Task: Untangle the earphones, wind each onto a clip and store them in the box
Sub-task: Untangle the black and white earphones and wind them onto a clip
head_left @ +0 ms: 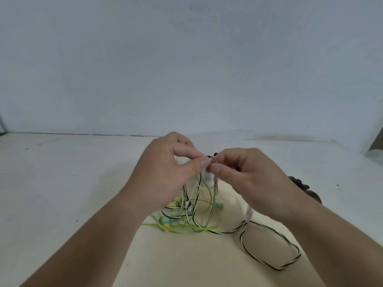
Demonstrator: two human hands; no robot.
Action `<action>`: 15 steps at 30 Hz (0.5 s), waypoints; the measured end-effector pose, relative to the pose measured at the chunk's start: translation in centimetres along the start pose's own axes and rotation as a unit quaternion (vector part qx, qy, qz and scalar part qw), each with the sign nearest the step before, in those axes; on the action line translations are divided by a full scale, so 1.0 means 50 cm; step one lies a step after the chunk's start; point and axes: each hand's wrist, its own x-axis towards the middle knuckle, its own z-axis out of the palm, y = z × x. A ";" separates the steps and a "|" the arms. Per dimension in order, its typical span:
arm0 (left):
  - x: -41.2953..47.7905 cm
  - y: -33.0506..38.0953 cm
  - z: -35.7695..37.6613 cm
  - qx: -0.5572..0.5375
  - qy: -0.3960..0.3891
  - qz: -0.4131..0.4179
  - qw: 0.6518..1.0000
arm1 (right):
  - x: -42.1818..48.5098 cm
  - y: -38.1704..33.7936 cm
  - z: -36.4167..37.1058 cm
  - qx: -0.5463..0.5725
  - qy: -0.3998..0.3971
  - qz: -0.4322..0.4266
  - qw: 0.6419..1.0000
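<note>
My left hand [167,164] and my right hand [246,172] meet above the table, each pinching the black-and-white earphone cord [269,264] at its top loop between thumb and forefinger. The cord hangs down from my fingertips into a tangle [192,210] with a yellow-green earphone cord [180,225], whose mint and yellow earbuds [163,220] lie on the table. A long loop of the black-and-white cord trails to the right across a cream mat [186,262]. No clip or box can be made out.
A dark brown object [300,185] sits half hidden behind my right wrist. The white table [51,183] runs back to a pale wall. Something shiny shows at the far right edge [375,148].
</note>
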 end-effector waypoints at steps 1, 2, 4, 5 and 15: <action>-0.001 -0.002 0.002 0.003 -0.007 -0.002 1.000 | 0.001 0.004 0.000 0.004 0.020 0.000 1.000; -0.002 -0.004 0.002 0.007 -0.014 -0.008 1.000 | 0.002 0.007 -0.003 0.026 0.042 0.005 0.999; -0.001 -0.012 0.003 0.010 -0.028 -0.033 0.999 | 0.005 0.007 -0.014 0.100 0.086 0.018 0.991; 0.000 -0.017 0.004 0.007 -0.030 -0.049 0.998 | 0.006 0.007 -0.021 0.136 0.105 0.026 0.985; -0.008 0.006 0.008 -0.069 -0.031 -0.065 0.995 | 0.006 0.008 -0.028 0.198 0.017 0.023 0.980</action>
